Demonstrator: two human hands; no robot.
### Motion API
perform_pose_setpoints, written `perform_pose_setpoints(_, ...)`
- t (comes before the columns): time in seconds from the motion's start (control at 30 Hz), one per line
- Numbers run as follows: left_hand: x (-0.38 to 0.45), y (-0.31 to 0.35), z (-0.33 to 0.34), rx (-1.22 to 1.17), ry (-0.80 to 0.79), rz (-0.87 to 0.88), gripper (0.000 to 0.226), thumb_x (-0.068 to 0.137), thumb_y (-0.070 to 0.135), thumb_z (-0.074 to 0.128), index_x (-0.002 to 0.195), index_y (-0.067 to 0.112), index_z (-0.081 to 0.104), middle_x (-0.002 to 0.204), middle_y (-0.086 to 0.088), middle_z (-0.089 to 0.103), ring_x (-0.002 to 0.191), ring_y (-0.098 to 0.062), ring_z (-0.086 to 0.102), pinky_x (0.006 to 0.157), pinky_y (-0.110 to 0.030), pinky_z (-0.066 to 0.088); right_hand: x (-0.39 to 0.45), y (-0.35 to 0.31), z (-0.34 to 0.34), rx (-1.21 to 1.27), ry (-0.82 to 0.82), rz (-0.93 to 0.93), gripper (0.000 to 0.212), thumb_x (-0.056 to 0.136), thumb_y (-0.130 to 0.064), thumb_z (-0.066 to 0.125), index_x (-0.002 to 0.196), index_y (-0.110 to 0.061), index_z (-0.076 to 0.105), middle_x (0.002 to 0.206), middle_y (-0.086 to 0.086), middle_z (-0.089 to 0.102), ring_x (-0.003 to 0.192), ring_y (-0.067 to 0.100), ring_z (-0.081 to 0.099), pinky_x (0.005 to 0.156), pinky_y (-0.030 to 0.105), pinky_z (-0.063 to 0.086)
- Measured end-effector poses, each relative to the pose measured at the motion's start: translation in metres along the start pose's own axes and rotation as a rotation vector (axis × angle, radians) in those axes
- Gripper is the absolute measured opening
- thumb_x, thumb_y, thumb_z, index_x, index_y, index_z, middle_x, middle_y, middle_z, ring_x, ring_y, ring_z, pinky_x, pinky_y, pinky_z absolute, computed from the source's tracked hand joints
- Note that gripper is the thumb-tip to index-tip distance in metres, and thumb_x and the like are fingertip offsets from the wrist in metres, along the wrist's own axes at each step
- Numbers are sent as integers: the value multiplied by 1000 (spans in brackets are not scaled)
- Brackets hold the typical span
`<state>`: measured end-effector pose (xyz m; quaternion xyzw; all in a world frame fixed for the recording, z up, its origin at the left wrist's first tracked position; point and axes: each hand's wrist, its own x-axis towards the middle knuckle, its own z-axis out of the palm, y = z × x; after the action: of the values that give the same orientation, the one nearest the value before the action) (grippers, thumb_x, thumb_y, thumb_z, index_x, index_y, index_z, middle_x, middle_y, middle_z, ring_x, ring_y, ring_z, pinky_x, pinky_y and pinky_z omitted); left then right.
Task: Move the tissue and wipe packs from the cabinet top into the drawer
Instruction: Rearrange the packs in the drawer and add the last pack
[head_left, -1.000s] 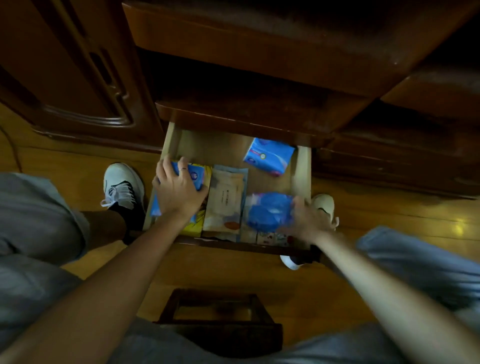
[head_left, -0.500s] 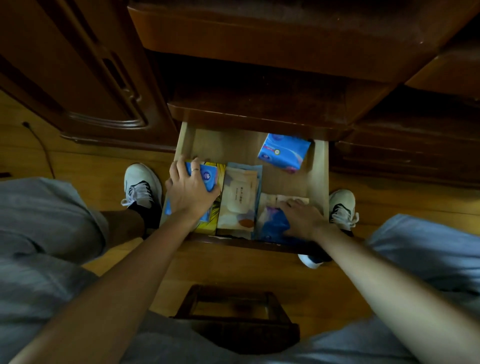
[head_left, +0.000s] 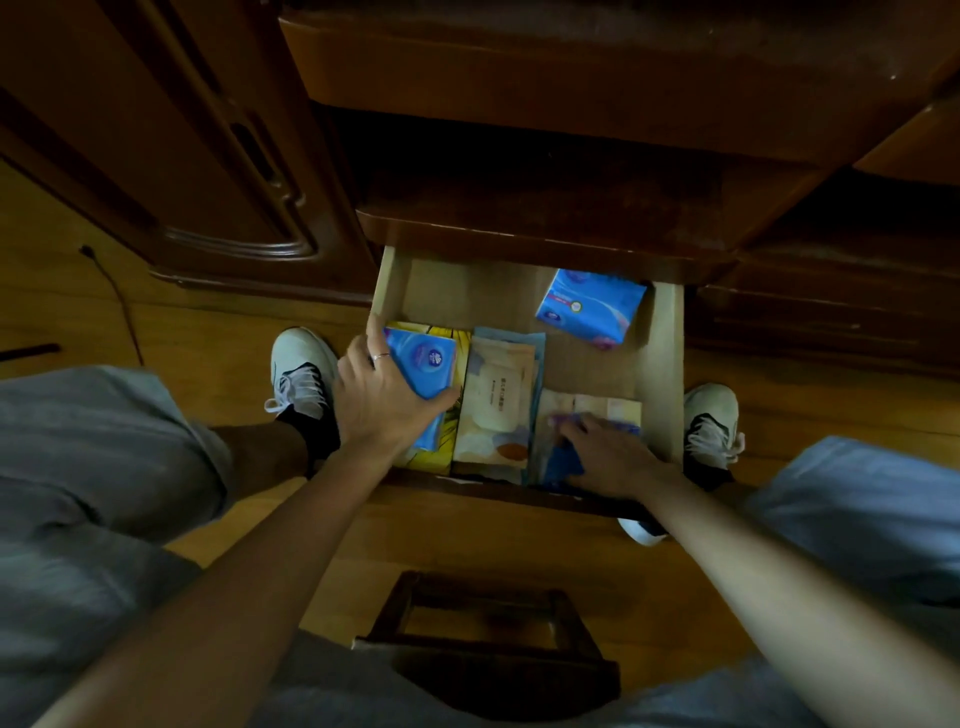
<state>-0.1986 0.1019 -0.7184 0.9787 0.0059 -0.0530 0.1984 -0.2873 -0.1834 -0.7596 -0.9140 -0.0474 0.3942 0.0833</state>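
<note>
The wooden drawer (head_left: 667, 358) stands pulled out below the dark cabinet. My left hand (head_left: 382, 397) grips a blue tissue pack (head_left: 426, 364) that lies on a yellow pack (head_left: 457, 343) at the drawer's left side. A beige wipe pack (head_left: 496, 400) lies in the middle. At the front right corner my right hand (head_left: 610, 454) presses a dark blue pack (head_left: 563, 462) down onto a pale patterned pack (head_left: 597, 405). Another blue tissue pack (head_left: 589, 306) lies loose at the drawer's back right.
Dark cabinet shelves (head_left: 545, 208) overhang the drawer's back. A small wooden stool (head_left: 493, 634) stands on the floor between my knees. My white shoes (head_left: 301, 369) flank the drawer. A cable (head_left: 117, 296) runs along the floor at left.
My right hand brought the dark blue pack down into the front right corner and now presses it flat. My left hand stayed on its blue pack, shifting slightly.
</note>
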Motion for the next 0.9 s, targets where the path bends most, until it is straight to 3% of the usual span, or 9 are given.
perform_pose_setpoints(0.17,-4,3,-2,18,-73,3,131,57,68,78,155,17,10,141,-13,43,127,-32,41,95,-49,46,6,-11,-29,32,-66,36,39,89,-57,62,118,-31,62,124,-4,62,108,20,60,74,33,45)
perform_pose_setpoints(0.23,-2,5,-6,-47,-81,-24,129,58,65,80,156,17,10,141,-12,43,129,-32,41,96,-48,46,9,-17,-49,108,14,34,23,88,-55,64,93,-33,66,100,-9,66,95,18,64,64,29,42)
perform_pose_setpoints(0.3,3,10,-12,-139,-71,7,128,57,62,81,156,15,13,143,-11,44,128,-30,42,98,-46,45,15,-31,-66,339,158,11,19,90,-51,66,89,-32,64,89,-11,66,88,17,66,63,28,48)
perform_pose_setpoints(0.37,9,17,-20,-205,-68,127,127,57,60,83,155,15,16,147,-7,43,131,-26,41,103,-42,43,22,-54,-83,700,216,-12,48,85,-70,63,112,-31,62,103,-12,66,93,12,65,79,34,55)
perform_pose_setpoints(0.47,17,27,-33,-189,-83,377,123,65,59,82,156,14,14,156,-4,37,138,-18,38,109,-34,39,26,-83,-104,1200,119,28,98,52,-96,65,130,-40,47,121,-18,57,109,7,59,90,32,51)
perform_pose_setpoints(0.57,22,29,-40,-199,-103,402,121,65,68,78,156,20,14,156,1,36,137,-14,41,106,-31,42,36,-85,-103,1450,87,72,109,45,-79,85,130,-20,52,125,4,68,111,23,70,95,41,58)
perform_pose_setpoints(0.63,26,25,-41,-249,-93,315,115,69,71,73,156,21,16,158,0,31,140,-15,35,107,-30,37,44,-84,-102,1622,138,127,96,59,-64,88,132,-11,57,118,9,74,104,27,74,89,39,60)
perform_pose_setpoints(0.73,32,6,-35,-205,-35,212,77,91,61,54,151,17,32,157,-6,29,144,-25,29,113,-44,36,63,-80,-107,1931,198,270,52,82,-44,81,121,-15,62,109,11,77,98,29,75,94,49,59)
perform_pose_setpoints(0.9,28,-29,-13,-149,-225,70,68,95,34,60,152,12,32,161,-10,21,145,-32,28,109,-49,40,98,-93,-121,2108,358,452,47,91,-34,75,126,-17,51,119,15,67,102,34,70,71,49,63)
